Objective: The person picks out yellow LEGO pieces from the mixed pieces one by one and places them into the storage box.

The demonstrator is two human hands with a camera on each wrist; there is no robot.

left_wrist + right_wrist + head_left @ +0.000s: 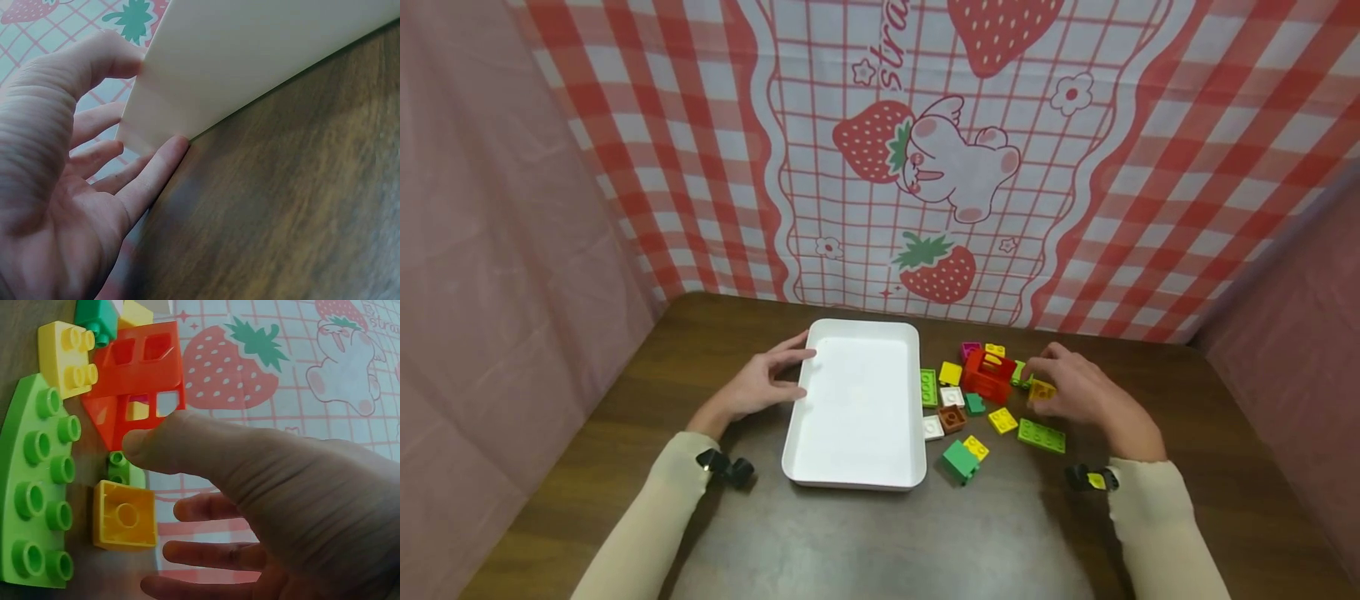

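Observation:
A white rectangular tray [859,408] lies on the table with nothing in it. My left hand [758,385] is at its left side, fingers spread. The left wrist view shows the thumb and fingertips touching the tray's outer wall [231,56] near a corner. My right hand [1081,392] hovers at the right end of a group of toy bricks. Its thumb and fingers are apart around an orange-yellow brick [125,515], which lies hollow side toward the wrist camera. Beside that brick are a red window-like block [988,379] and a long light-green brick [1042,436].
More bricks lie between tray and right hand: a yellow one [1002,420], a brown one [952,418], a white one [951,397], and a dark-green one [959,460]. A light-green brick [928,388] lies against the tray's right side. A strawberry-print cloth [940,167] hangs behind the table.

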